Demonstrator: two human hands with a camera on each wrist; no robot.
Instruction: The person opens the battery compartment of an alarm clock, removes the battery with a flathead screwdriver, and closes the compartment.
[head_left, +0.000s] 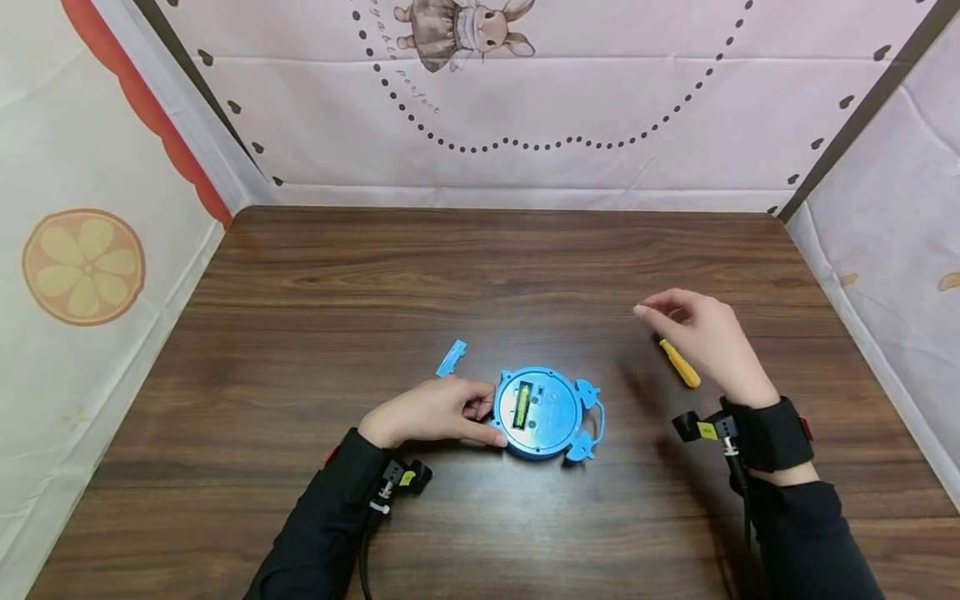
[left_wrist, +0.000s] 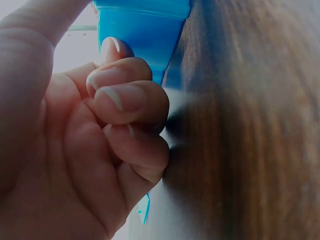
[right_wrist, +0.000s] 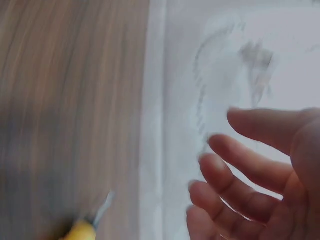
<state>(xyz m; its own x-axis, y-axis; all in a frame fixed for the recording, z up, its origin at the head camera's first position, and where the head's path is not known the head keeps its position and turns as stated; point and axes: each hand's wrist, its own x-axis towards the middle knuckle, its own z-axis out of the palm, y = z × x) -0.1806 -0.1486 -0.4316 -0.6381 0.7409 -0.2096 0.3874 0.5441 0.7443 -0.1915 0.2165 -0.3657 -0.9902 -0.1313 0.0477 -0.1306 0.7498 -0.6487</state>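
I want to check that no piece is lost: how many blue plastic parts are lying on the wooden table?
2: the round blue plastic clock body, face down at the table's centre with the left hand at its edge, and the small blue plastic cover, lying apart behind that hand. Others may be hidden.

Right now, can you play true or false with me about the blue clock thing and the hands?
1. The left hand holds the edge of the blue clock. True.
2. The right hand grips the yellow screwdriver. False: its fingers are spread and hold nothing; the screwdriver lies on the table under it.
3. A small blue cover piece lies on the table beside the clock. True.
4. The clock's battery slot is closed. False: it is open, and a green battery shows inside.
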